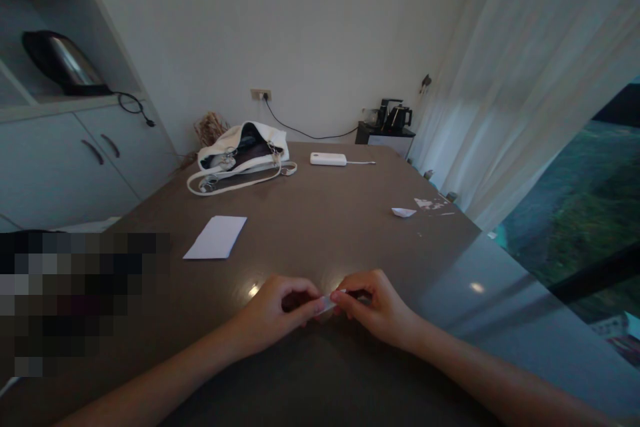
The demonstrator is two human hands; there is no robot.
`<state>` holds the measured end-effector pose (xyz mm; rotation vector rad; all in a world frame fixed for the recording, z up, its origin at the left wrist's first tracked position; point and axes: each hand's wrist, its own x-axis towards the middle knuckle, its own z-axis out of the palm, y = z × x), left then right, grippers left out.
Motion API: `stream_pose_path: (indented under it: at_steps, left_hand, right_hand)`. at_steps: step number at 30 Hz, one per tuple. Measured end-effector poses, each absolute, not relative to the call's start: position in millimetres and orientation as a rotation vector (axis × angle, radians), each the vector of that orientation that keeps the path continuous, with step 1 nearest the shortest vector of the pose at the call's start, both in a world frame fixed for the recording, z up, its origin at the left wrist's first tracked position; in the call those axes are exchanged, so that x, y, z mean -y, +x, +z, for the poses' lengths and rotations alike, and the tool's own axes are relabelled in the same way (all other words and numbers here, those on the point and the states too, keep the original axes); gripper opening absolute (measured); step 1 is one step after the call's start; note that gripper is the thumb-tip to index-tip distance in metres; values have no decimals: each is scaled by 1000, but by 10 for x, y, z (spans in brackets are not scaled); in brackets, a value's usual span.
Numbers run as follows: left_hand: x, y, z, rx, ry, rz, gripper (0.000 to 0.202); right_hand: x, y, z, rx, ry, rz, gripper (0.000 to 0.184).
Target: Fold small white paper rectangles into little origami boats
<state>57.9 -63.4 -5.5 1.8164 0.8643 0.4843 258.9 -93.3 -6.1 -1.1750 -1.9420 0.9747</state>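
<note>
Both of my hands meet over the near part of the table, pinching one small folded piece of white paper point(327, 304). My left hand point(283, 307) grips its left end between thumb and fingers. At the other end, the thumb and fingers of my right hand point(375, 303) are closed on it. Most of the paper is hidden by the fingers. A sheet of white paper point(217, 238) lies flat to the left, beyond my left hand. Farther off on the right sits a small folded paper boat shape point(403, 212), beside torn paper scraps point(425, 203).
At the table's point(325, 207) far left stands an open white handbag point(245, 153) with its strap loose. A white power bank point(328, 159) with a short cable lies at the back. Behind are a coffee maker point(395, 117) and a kettle point(67, 63) on a shelf. A curtain point(480, 80) hangs right.
</note>
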Motion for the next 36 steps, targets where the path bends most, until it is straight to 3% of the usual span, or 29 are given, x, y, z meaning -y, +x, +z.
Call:
stream_pose_path:
  at_steps: [8, 13, 19, 36]
  left_hand:
    - [669, 559, 44, -884, 1979, 592, 25]
    - [689, 571, 65, -857, 1953, 641, 24]
    - [661, 565, 22, -871, 1964, 648, 23]
    - [586, 510, -64, -793, 1899, 605, 42]
  right_hand:
    - [953, 2577, -45, 1963, -1130, 1005, 50]
    - [964, 2569, -44, 1943, -1116, 1080, 48]
    - [946, 2557, -61, 1825, -1109, 1125, 30]
    - [853, 2606, -142, 1562, -1065, 1351, 32]
